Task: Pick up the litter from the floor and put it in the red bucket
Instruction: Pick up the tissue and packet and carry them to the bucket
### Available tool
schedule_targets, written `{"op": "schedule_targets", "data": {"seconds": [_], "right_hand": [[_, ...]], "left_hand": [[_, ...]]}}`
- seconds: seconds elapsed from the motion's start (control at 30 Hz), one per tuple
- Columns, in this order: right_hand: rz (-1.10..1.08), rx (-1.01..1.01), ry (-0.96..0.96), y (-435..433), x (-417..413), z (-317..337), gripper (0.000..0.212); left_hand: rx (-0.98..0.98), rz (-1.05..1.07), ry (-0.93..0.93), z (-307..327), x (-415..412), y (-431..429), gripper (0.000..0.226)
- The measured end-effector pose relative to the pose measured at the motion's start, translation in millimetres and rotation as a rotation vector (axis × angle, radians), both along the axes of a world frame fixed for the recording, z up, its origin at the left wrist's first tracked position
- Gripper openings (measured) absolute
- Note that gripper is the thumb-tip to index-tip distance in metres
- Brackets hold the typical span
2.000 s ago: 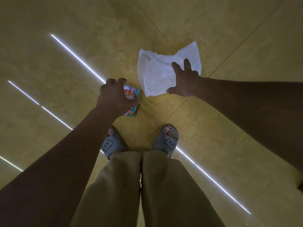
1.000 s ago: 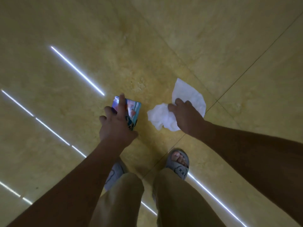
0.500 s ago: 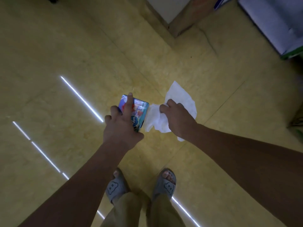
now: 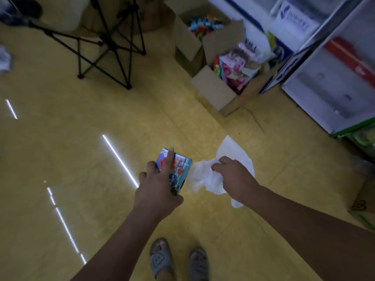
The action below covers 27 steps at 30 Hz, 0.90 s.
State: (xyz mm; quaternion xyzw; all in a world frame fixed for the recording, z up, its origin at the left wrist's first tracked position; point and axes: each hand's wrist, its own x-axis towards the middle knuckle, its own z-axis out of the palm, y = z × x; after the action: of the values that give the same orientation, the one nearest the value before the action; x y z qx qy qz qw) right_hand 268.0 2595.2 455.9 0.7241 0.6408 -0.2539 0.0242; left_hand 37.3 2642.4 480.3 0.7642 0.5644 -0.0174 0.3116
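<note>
At the far left edge a pale crumpled thing [image 4: 3,57] is lying on the yellow floor [image 4: 60,159], too blurred to identify. Right of it, the black legs of a folding chair [image 4: 110,45] are standing on the floor, and bright streaks of reflected light [image 4: 119,161] are running diagonally across the tiles nearer the camera.

In the middle, the left hand [image 4: 158,191] is holding a small cartoon-printed box [image 4: 179,169] up off the floor. Its fingers [image 4: 169,161] are closing on the box: the index finger is lying straight along the printed face, the others are curling at the left edge, and the thumb is pressing at the lower right side.

Just beside the box, the right hand [image 4: 235,179] is gripping a crumpled white sheet [image 4: 205,177]. Its fingers are bunching the middle of the sheet, while loose corners are sticking out above and hanging below the hand. Whether the sheet is paper or plastic is unclear. The box and the sheet are nearly touching.

Below the hands, two grey sandals [image 4: 159,260] are standing on the floor.

Further back and right, an open cardboard box [image 4: 215,90] is holding colourful snack packets [image 4: 235,65], with a second open cardboard carton [image 4: 188,43] just behind it. At the far right a white display cabinet [image 4: 332,84] is standing against the boxes.
</note>
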Motion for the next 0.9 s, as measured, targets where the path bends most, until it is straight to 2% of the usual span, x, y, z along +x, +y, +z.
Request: {"op": "schedule_targets", "data": {"seconds": [0.47, 0.9], "right_hand": [[0.228, 0.168, -0.039, 66, -51, 209, 0.061], [0.413, 0.363, -0.033, 96, -97, 301, 0.058]], "left_hand": [[0.2, 0.24, -0.021, 188, -50, 0, 0.121], [0.38, 0.429, 0.024, 287, -97, -4, 0.115]]}}
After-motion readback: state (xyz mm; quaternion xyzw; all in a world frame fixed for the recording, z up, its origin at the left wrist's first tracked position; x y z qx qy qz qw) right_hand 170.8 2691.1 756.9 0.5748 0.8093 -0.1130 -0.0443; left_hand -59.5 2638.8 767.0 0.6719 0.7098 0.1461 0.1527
